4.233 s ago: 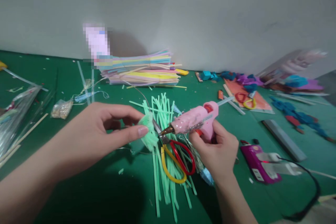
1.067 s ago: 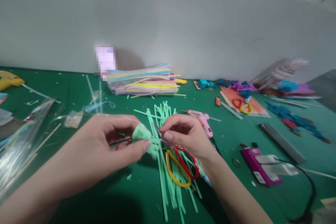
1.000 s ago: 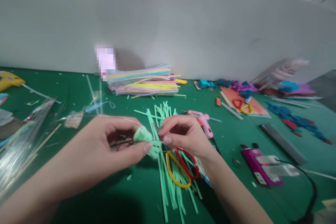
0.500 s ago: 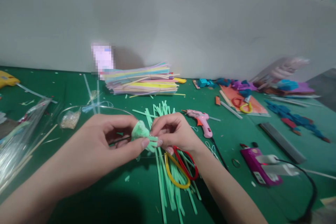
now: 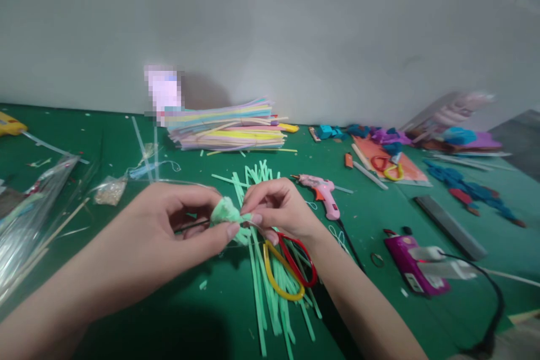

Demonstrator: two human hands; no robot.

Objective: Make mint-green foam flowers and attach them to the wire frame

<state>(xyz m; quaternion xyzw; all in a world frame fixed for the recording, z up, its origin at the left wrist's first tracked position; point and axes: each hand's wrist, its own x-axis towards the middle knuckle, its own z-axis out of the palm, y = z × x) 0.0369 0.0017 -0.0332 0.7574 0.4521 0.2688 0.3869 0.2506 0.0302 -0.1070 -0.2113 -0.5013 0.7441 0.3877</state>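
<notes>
My left hand (image 5: 169, 230) is closed on a small, fuzzy, light green pipe-cleaner piece (image 5: 225, 211), pinched between thumb and fingers. A thin dark stick (image 5: 193, 227) runs from the piece back into that palm. My right hand (image 5: 280, 211) pinches a short green end at the right side of the piece, fingertips close to my left thumb. Just below my right hand are scissors (image 5: 283, 270) with one red and one yellow handle loop; their blades are hidden. Under both lies a loose spread of long green pipe cleaners (image 5: 261, 298) on the green table (image 5: 169, 315).
Bundled pastel pipe cleaners (image 5: 228, 126) lie by the wall. Rightward are a pink glue gun (image 5: 320, 191), a purple power strip (image 5: 415, 264), a grey bar (image 5: 449, 228) and more scissors (image 5: 387, 167). Plastic sleeves (image 5: 37, 225) and a bead bag (image 5: 110, 190) sit left.
My right fingers have shifted slightly on the green ends, which pointed out flat and separate before and now look gathered or bent. The left hand keeps its hold.
</notes>
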